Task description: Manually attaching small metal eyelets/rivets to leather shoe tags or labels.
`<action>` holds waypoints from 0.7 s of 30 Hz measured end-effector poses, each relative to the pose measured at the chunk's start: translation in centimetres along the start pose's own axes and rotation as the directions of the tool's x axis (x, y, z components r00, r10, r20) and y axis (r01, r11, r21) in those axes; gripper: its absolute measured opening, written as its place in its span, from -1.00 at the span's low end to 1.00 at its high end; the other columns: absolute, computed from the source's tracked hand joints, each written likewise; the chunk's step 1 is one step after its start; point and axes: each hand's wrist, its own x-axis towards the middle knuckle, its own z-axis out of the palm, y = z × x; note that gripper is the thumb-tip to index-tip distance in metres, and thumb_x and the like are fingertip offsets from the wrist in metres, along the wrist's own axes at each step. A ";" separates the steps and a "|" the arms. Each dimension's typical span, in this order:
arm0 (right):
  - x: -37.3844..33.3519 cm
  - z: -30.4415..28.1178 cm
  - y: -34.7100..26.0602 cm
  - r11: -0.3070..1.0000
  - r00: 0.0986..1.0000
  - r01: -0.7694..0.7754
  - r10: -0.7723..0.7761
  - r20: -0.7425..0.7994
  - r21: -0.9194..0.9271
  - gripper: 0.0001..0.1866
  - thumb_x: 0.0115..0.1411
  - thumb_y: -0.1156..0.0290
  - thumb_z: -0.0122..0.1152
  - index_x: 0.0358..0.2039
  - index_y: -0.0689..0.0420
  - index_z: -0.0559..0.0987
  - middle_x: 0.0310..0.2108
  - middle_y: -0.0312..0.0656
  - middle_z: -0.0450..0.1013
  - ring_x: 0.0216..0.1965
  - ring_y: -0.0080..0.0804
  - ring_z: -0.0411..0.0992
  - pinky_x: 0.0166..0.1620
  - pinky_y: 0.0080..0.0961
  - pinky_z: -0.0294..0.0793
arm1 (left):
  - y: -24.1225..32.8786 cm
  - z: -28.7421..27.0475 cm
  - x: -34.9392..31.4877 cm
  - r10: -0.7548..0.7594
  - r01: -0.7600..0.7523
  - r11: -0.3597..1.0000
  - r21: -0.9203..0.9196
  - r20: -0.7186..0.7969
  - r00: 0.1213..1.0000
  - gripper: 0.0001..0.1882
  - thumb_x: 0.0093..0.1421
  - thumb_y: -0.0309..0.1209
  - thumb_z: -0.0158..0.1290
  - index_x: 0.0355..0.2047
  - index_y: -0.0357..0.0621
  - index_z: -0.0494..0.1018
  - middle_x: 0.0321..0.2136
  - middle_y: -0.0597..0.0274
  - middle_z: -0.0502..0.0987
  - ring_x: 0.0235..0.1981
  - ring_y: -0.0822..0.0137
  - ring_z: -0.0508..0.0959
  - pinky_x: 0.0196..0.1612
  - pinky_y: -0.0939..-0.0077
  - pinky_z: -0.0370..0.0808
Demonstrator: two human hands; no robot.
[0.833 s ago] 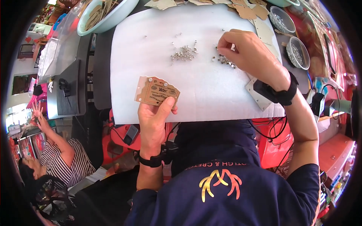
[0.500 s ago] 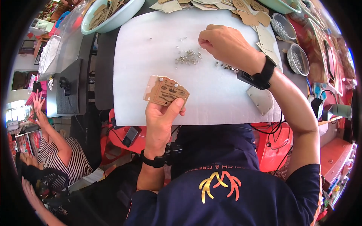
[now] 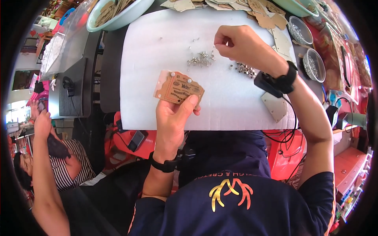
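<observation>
My left hand (image 3: pixel 171 122) holds a stack of small plates, a brown printed board (image 3: pixel 182 87) over a pale backing that sticks out on its left side. The thumb presses on the front, and round silvery fastener heads sit near the board's edges. Above the white sheet (image 3: pixel 143 51), to the right, my right hand (image 3: pixel 240 44) is closed in a pinch; whatever its fingertips hold is too small to make out. Just left of it lies a loose pile of small metal fasteners (image 3: pixel 201 59). Below its wrist is a group of short silvery metal pieces (image 3: pixel 246 70).
Clear bowls of metal parts (image 3: pixel 311 67) stand at the right. Pale and brown plates (image 3: pixel 262 19) crowd the far edge, beside a pale basin (image 3: pixel 118 19). A holed plate (image 3: pixel 273 107) lies near right. To the left, another person's arm (image 3: pixel 45 157) is raised beside someone in stripes.
My right hand has shifted slightly right, its fingers still pinched. The left hand has risen a little with the board. At the left, another person's arm has come up into view.
</observation>
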 end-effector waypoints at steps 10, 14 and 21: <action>-4.9 -1.0 -3.3 0.575 0.936 -0.345 0.274 0.222 0.742 -0.83 0.21 0.47 0.19 -0.22 0.27 0.56 -0.41 -0.31 0.49 -0.50 -0.67 0.44 -0.36 -0.68 0.48 | 0.3 2.1 2.0 0.023 -0.018 0.996 -0.093 0.056 0.998 -0.68 0.23 -0.47 0.08 -0.01 -0.19 0.35 -0.30 0.26 0.50 -0.41 0.43 0.46 -0.36 0.51 0.38; -6.6 -0.7 -2.9 0.325 0.902 -0.418 0.261 0.344 0.848 -0.76 0.22 0.40 0.20 -0.14 0.25 0.56 -0.33 -0.24 0.52 -0.45 -0.62 0.46 -0.28 -0.65 0.48 | 0.8 3.1 2.0 0.033 -0.029 0.994 -0.106 0.038 0.999 -0.68 0.22 -0.47 0.10 -0.02 -0.18 0.35 -0.32 0.27 0.51 -0.42 0.42 0.47 -0.36 0.50 0.39; -8.3 1.4 -2.0 -0.234 0.904 -0.358 0.156 0.399 0.904 -0.81 0.33 0.43 0.08 -0.12 0.22 0.54 -0.24 -0.25 0.47 -0.45 -0.70 0.37 -0.41 -0.67 0.45 | 0.9 3.5 2.0 0.049 -0.044 0.996 -0.076 0.066 0.997 -0.69 0.22 -0.47 0.10 -0.03 -0.17 0.36 -0.32 0.27 0.51 -0.43 0.42 0.46 -0.36 0.50 0.38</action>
